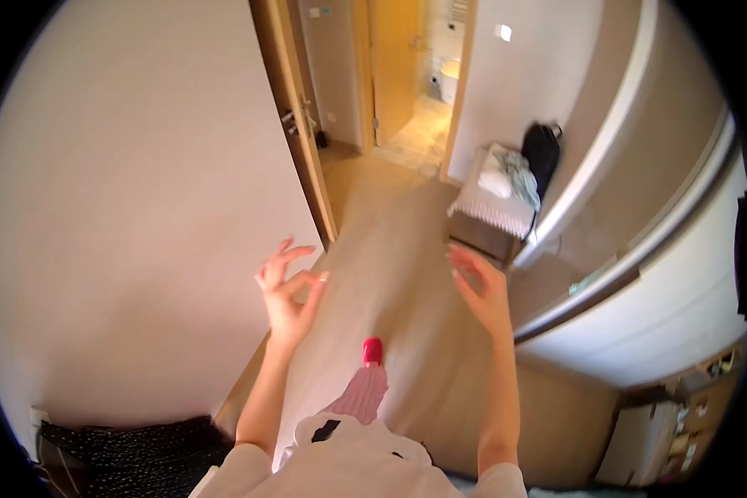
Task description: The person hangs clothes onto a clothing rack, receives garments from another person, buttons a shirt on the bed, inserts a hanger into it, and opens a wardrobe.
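Note:
My left hand (289,286) is raised in the air in front of the pale wall, its outer fingers spread and the tips of thumb and index finger close together. Nothing shows in it. Across from it, my right hand (481,290) hangs over the floor with curved fingers and the thumb apart, also holding nothing. Between the two forearms, lower down, a red shoe (373,351) and a pink trouser leg (363,392) of mine show on the wooden floor (390,249).
An open wooden door (301,124) stands ahead on the left. Beyond it, a doorway leads to a lit bathroom with a toilet (450,83). On the right, a bench (491,214) carries folded cloths and a black bag (541,158). Dark patterned fabric (141,452) lies lower left.

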Action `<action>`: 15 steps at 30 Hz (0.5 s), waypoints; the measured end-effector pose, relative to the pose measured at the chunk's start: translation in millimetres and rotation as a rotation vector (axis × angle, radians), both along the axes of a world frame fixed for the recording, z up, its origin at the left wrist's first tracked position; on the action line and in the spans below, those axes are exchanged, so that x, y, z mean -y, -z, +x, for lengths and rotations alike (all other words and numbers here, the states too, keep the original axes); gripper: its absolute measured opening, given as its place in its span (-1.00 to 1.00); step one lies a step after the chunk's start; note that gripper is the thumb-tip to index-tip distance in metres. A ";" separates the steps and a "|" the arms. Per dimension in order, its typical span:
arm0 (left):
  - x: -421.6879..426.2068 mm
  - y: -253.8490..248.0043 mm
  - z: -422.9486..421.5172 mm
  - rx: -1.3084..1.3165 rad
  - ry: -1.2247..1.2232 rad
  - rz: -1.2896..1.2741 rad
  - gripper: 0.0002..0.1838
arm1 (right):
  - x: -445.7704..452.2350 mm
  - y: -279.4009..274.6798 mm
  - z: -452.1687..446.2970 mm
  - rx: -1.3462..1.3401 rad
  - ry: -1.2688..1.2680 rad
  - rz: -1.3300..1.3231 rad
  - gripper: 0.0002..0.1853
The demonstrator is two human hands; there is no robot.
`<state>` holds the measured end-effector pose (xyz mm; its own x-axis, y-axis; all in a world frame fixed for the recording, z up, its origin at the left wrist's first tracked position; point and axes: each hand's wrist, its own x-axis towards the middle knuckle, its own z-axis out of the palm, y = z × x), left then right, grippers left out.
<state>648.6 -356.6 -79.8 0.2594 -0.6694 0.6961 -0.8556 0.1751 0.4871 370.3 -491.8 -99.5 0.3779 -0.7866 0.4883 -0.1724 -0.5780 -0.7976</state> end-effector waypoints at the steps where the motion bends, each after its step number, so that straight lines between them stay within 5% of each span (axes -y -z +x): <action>1: 8.1 -5.2 16.9 0.036 -0.033 -0.026 -0.87 | 20.0 -15.5 26.1 -0.003 -0.023 -0.024 -0.58; 4: 43.1 -1.2 50.6 0.060 -0.125 -0.055 -0.82 | 76.2 -44.5 85.8 0.048 -0.151 -0.161 -0.69; 9: 129.1 -7.0 86.6 -0.108 -0.260 0.019 -0.84 | 160.3 -41.0 122.5 -0.055 -0.349 -0.017 -0.84; 15: 260.3 -20.2 111.5 -0.047 -0.064 -0.053 -0.86 | 296.8 -34.7 139.5 -0.034 -0.320 0.051 -0.86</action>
<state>760.1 -616.9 -59.6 0.3338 -0.6129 0.7162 -0.8420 0.1477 0.5188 509.8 -788.6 -64.7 0.6256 -0.6482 0.4342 -0.0154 -0.5667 -0.8238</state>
